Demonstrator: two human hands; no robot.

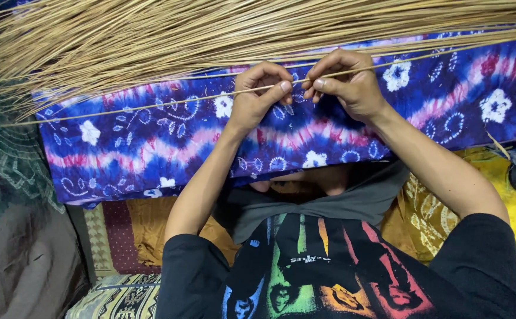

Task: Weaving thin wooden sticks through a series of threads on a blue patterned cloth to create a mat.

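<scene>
Thin reed: we see one long, pale straw-coloured thin reed [211, 97] pinched in both hands, stretched over a cloth-covered lap.
Near us: a dark printed shirt [329, 277] and a grey cloth [305, 207] below the forearms.
Left hand: the left hand [255, 97] has its grip closed on the reed, thumb against forefinger.
Right hand: the right hand [349, 82] is pinched shut on the same reed, just beside the left, fingertips nearly touching.
Which way it lies: the reed's long axis runs side to side across the view, rising slightly toward the right; most of its free length trails off past the left hand.
Nearer hand: the left hand is nearer that long free end.
Beneath: a blue, pink and white tie-dyed cloth [152, 142] lies under the reed.
Farthest: a loose bundle of reeds [181, 35] fans across the top, just beyond the hands.
</scene>
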